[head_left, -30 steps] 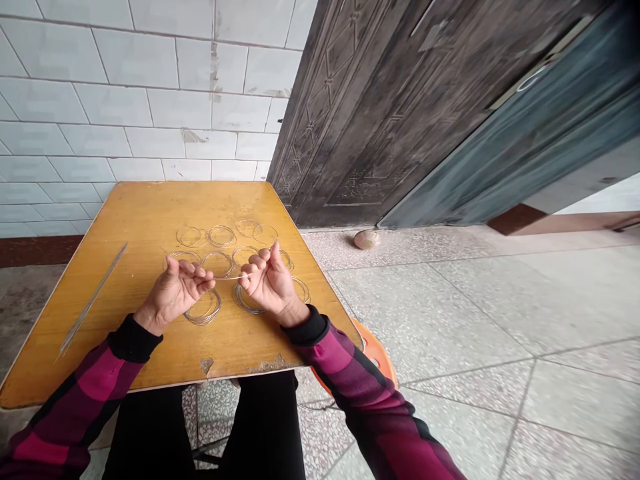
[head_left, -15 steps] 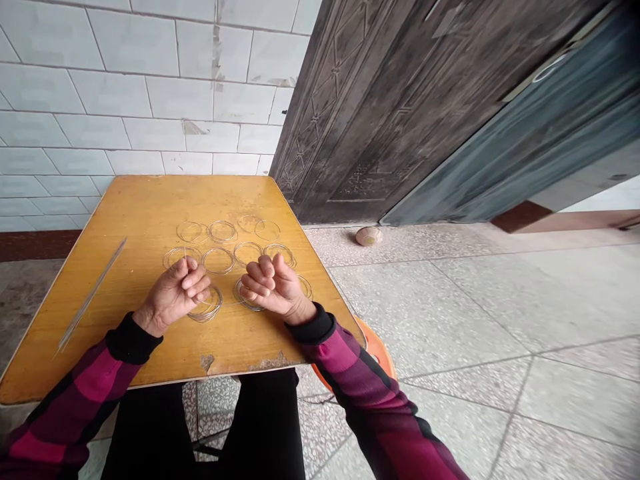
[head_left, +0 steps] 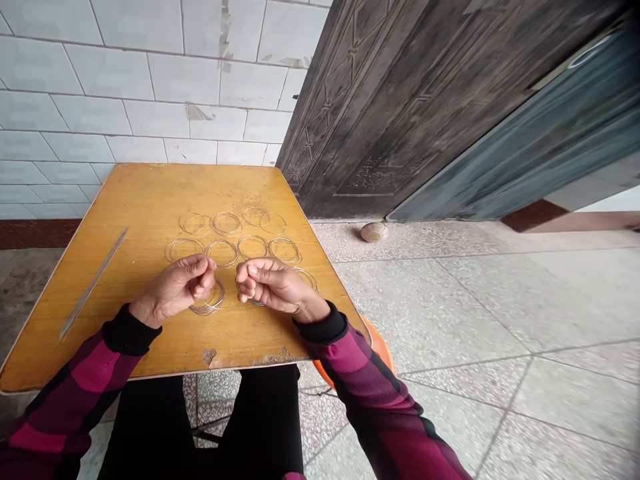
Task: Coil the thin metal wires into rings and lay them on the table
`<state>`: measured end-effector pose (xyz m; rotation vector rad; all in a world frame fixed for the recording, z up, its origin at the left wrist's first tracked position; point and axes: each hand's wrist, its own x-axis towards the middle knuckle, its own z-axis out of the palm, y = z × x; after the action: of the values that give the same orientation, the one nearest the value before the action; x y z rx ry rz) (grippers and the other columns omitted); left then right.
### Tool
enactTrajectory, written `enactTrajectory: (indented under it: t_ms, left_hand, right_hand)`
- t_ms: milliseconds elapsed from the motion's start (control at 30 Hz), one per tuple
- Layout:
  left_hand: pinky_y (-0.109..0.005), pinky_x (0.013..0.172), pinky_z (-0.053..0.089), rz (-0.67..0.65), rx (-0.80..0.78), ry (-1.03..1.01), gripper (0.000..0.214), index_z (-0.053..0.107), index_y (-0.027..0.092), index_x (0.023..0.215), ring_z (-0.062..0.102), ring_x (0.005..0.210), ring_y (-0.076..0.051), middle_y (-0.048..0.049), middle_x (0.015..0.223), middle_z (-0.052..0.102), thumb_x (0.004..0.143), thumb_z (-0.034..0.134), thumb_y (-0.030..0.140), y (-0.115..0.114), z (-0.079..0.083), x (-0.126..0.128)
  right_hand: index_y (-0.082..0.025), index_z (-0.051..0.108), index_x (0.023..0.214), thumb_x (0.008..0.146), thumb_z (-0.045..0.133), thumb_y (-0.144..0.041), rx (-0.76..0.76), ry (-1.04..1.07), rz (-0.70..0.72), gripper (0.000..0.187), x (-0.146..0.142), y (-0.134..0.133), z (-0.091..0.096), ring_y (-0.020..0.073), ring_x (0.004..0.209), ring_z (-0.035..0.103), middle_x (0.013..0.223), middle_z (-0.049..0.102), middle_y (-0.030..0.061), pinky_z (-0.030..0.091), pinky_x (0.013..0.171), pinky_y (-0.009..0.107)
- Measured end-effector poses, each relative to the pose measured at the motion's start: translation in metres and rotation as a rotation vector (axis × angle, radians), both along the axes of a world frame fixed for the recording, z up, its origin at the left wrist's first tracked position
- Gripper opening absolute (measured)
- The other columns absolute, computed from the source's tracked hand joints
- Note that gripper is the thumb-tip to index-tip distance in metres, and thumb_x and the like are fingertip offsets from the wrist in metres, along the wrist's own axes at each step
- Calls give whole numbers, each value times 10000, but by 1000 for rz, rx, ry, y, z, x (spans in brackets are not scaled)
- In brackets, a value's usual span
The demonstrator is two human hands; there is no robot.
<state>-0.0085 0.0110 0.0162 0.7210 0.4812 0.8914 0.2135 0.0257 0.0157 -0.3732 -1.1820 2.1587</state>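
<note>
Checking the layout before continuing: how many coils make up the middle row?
4, left to right: first coil beyond the left hand, second coil beyond the gap between hands, third coil and fourth coil beyond the right hand. The hands may hide more.

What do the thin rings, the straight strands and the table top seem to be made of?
Thin rings: probably metal wire; they look silvery grey, with a slight shine.
Straight strands: likely similar bare metal, grey, lying stiffly straight.
Table top: perhaps wood or wood-look laminate, smooth, yellow-brown, grained, chipped at the near edge.

Magenta-checked sleeves (head_left: 95, 365); black cuffs (head_left: 323, 325)
</note>
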Motion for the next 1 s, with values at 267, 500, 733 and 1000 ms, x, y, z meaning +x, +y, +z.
enactTrajectory:
  t_ms: [267,500,733,1000]
  left_hand:
    - [-174,517,436,-66,22,154,254,729,124,791,574,514,-83,-4,553,626,728,838,345,0,-1,-2]
    - [-220,526,442,-326,0,157,326,712,135,786,535,437,-90,-7,520,636,748,802,445,-5,-11,4]
    - [-195,426,405,-456,-13,188,375,729,149,708,537,375,-101,-33,480,651,729,791,518,-12,-14,9]
    - [-222,376,390,-679,-38,195,274,772,131,775,554,365,-133,-79,504,670,845,676,378,-12,-19,10]
  right_hand:
    - [-176,629,981,831,776,-316,133,-94,-96,253,4,1,-1,73,526,663,665,724,-35,528,533,168]
    - [-171,515,956,774,827,-363,-22,-59,291,409,0,2,-11,78,444,654,644,738,-32,549,451,137]
    - [-166,498,924,751,851,-275,-57,-84,471,408,-1,1,-28,98,492,683,695,725,-26,551,426,148]
    - [-162,482,842,722,861,-226,-35,-275,498,402,-1,0,-24,113,568,720,742,733,-9,604,522,199]
